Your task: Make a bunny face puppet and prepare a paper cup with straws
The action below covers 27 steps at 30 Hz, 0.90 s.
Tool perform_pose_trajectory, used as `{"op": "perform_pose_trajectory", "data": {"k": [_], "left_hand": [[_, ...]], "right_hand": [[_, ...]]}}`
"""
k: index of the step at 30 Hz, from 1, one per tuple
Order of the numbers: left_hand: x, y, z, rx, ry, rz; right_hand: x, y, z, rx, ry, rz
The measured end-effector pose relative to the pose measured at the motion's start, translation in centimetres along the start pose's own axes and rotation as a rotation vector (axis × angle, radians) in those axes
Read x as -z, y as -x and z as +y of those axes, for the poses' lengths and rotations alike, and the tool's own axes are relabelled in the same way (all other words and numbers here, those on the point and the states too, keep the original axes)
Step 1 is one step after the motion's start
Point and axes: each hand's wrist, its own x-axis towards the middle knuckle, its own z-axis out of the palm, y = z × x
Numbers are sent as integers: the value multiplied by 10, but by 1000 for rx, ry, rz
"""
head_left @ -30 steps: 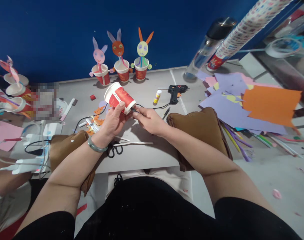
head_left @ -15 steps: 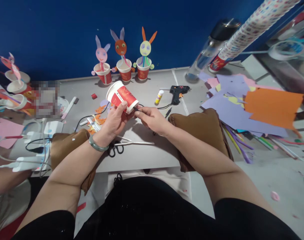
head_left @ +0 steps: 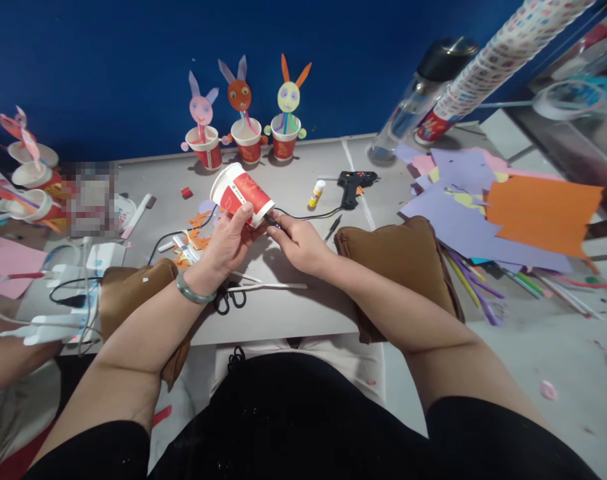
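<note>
A red and white paper cup (head_left: 244, 193) lies tilted on its side in the air, its mouth facing up and left. My left hand (head_left: 232, 240) is closed around it near the base, thumb on the printed side. My right hand (head_left: 300, 241) pinches a slim black pen-like tool (head_left: 278, 224), whose front end meets the cup's bottom. Whether the tip goes into the base cannot be seen. Below my hands lie black-handled scissors (head_left: 230, 298) and a thin white stick (head_left: 268, 287).
Three cups with paper rabbits (head_left: 284, 137) stand along the blue wall. A glue stick (head_left: 316, 194), a black glue gun (head_left: 354, 188), brown cushions (head_left: 398, 267) and coloured paper (head_left: 543, 213) lie around. A co-worker's arm (head_left: 18, 370) shows at left.
The fingers of my right hand have shifted slightly back from the cup's base, and more of the black tool shows. The cup stays tilted in my left hand.
</note>
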Motion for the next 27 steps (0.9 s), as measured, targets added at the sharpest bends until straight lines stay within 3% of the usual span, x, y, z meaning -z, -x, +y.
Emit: {"op": "perform_pose_trajectory", "data": {"k": [4, 7, 9, 12, 16, 22, 27], "left_hand": [[-2, 1, 6, 24, -31, -33], [-1, 0, 12, 27, -5, 6], [0, 0, 16, 30, 28, 8], [2, 1, 19, 53, 42, -9], [1, 4, 21, 88, 45, -12], [-3, 10, 18, 124, 39, -236], [0, 10, 8, 148, -11, -253]], "right_hand": [[4, -3, -6, -214, -551, -276], [5, -2, -8, -239, -695, -355], [4, -1, -9, -174, -701, -305], [0, 0, -7, -73, -712, -122], [-4, -2, -2, -61, -801, 41], [0, -9, 6, -158, -866, 93], [2, -12, 10, -172, -853, 12]]}}
